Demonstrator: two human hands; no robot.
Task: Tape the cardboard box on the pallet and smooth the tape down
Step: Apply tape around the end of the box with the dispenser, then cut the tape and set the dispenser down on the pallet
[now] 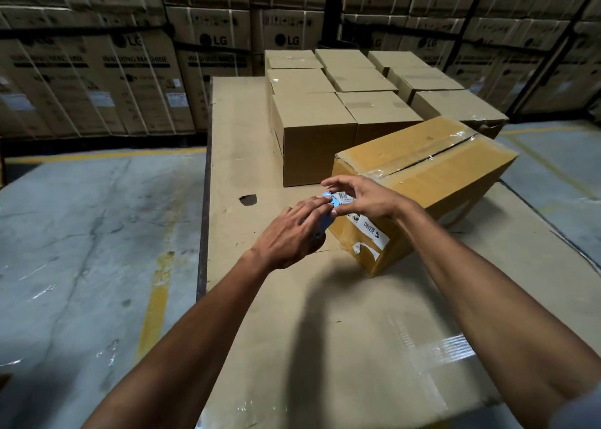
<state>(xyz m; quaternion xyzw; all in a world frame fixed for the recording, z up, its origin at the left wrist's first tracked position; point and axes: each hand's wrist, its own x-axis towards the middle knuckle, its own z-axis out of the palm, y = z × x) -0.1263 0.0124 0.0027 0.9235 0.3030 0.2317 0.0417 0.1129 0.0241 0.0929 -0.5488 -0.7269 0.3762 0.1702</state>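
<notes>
A yellowish cardboard box [432,175] lies at an angle on the cardboard-covered pallet [247,155]. Clear tape runs along its top seam, and labels are stuck on its near end. My left hand [289,233] grips a blue tape dispenser [326,222], held upright against the box's near left corner. My right hand [361,197] reaches over that corner. Its thumb and fingertips pinch the dispenser's light-blue top end, just beside a barcode label [344,197]. No loose tape strip can be made out between the fingers.
Several plain sealed boxes [318,129] stand in rows behind the yellowish box. A small hole [248,199] marks the cardboard sheet to the left. Concrete floor with yellow lines [156,298] lies beyond the pallet's left edge. Stacked washing-machine cartons [130,80] fill the back.
</notes>
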